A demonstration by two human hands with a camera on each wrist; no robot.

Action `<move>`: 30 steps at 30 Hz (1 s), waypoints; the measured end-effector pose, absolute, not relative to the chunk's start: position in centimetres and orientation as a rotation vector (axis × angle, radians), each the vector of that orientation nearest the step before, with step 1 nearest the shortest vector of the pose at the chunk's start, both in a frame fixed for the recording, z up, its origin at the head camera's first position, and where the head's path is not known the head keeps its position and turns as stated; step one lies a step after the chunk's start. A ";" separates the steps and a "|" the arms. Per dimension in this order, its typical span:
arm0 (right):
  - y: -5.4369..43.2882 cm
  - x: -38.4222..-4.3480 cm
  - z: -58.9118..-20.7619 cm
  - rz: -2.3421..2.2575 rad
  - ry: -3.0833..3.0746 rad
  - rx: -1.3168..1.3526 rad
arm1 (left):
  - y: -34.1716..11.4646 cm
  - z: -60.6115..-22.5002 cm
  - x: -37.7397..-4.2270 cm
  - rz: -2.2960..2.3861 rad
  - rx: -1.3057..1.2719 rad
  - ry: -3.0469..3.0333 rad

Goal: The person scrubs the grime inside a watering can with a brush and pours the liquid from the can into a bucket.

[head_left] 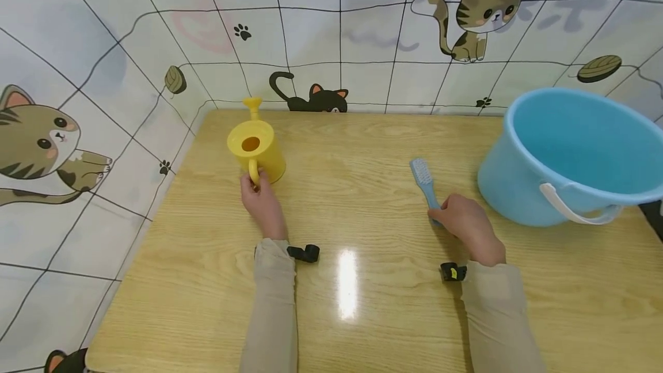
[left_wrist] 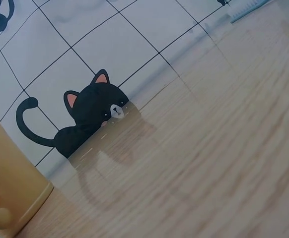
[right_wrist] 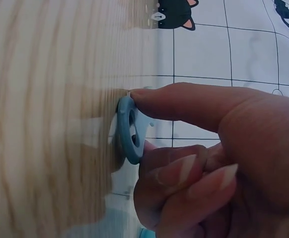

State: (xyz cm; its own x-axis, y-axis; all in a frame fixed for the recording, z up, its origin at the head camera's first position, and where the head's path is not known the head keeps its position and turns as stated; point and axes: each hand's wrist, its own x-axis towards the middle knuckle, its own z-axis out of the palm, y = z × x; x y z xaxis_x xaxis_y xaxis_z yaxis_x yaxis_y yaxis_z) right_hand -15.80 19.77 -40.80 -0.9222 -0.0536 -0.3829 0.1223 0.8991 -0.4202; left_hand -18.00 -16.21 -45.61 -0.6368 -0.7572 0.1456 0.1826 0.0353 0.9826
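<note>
On the far left of the wooden table stands a yellow toy watering can (head_left: 270, 157), its spout toward the wall and its handle toward me. My left hand (head_left: 265, 209) holds that handle low down, with thumb and fingers on either side of it. To the right lies a light blue brush (head_left: 427, 190), bristles up, its head pointing away. Between thumb and fingers, my right hand (head_left: 466, 226) pinches the brush's handle end; the right wrist view shows the handle's looped tip (right_wrist: 126, 134) at the thumb. The left wrist view catches only part of the can (left_wrist: 10, 173).
A large light blue bucket (head_left: 523, 189) with a white handle (head_left: 570, 209) stands right of my right hand. Tiled walls with cat drawings (head_left: 489, 13) border the table (head_left: 362, 189) at the back and left. Black wrist cameras sit on both sleeves.
</note>
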 end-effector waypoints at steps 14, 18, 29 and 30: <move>19.8 -16.0 -41.1 -0.623 2.621 -0.002 | -16.7 -45.1 -17.6 -1.710 0.596 -1.584; 20.0 -15.9 -41.4 -0.675 2.613 -0.046 | -16.8 -45.3 -17.5 -1.814 0.527 -1.564; 21.5 -15.3 -41.3 -0.980 2.491 -0.178 | -16.5 -44.8 -17.0 -1.943 0.440 -1.513; 21.4 -15.3 -41.2 -0.985 2.489 -0.173 | -16.5 -44.7 -17.1 -1.936 0.435 -1.512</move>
State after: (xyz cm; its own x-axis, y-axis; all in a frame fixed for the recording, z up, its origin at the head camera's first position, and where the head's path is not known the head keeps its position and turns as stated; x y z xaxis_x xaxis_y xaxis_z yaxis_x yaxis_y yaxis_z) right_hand -15.31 21.44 -41.24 -0.8887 -0.2758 -0.3664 0.0494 0.7367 -0.6745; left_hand -17.12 -16.50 -44.72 -0.7433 -0.6577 0.1220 0.2777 -0.1375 0.9508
